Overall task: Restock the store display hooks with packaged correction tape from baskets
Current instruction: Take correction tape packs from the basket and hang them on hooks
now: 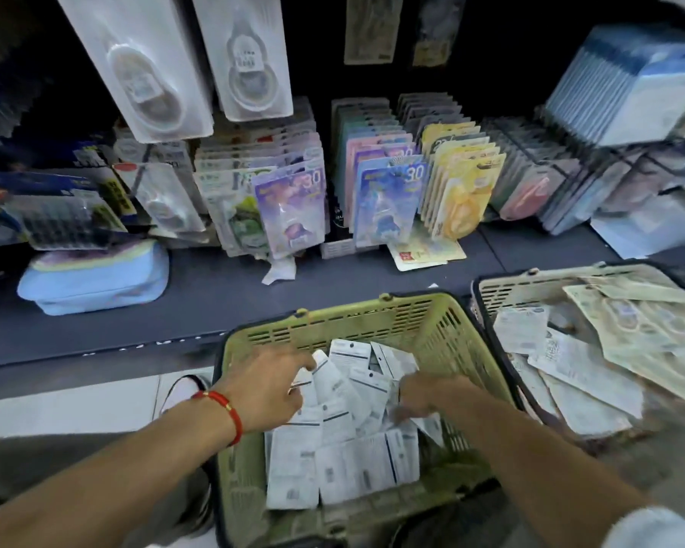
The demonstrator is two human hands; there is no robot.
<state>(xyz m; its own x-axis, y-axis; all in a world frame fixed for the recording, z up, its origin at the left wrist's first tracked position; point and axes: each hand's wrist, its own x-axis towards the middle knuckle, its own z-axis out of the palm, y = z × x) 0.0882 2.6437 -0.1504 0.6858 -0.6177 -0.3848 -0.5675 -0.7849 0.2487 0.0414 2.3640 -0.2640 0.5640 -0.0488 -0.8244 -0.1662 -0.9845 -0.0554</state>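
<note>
A green basket (pixel 376 314) in front of me holds several white correction tape packs (pixel 341 464) lying back side up. Both hands reach into it. My left hand (pixel 265 385), with a red bracelet at the wrist, grips a few packs (pixel 325 373) near the basket's left side. My right hand (pixel 424 397) digs among the packs at the middle, fingers curled and blurred; whether it holds a pack is unclear. Above the shelf, the display hooks carry rows of coloured correction tape packs (pixel 388 199).
A second, cream basket (pixel 530 284) to the right is filled with larger flat packs. A light blue pouch (pixel 95 278) lies on the dark shelf (pixel 198 306). Two big white blister packs (pixel 198 61) hang overhead. Loose cards (pixel 424 251) lie under the hooks.
</note>
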